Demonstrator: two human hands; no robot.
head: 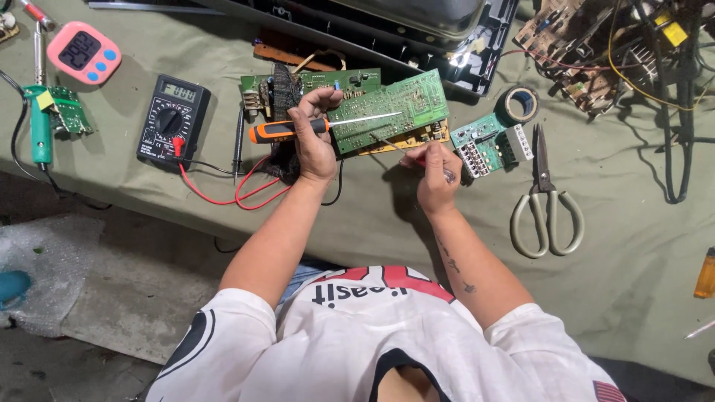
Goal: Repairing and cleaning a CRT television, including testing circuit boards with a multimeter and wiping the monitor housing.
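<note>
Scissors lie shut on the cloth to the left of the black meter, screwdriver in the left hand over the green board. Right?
Not quite. The head view shows the scissors lying shut on the cloth far to the right of the black meter, past the small board with white connectors. The left hand does hold the orange-handled screwdriver over the green board.

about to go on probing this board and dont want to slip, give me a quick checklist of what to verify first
1. Left hand grips the orange-handled screwdriver: ok.
2. Screwdriver shaft lies across the green circuit board: ok.
3. Right hand holds a thin probe at the board's lower edge: ok.
4. Probe tip contact point: cannot tell.
5. Multimeter display lit, red leads attached: ok.
6. Scissors lie apart from the hands: ok.
</note>
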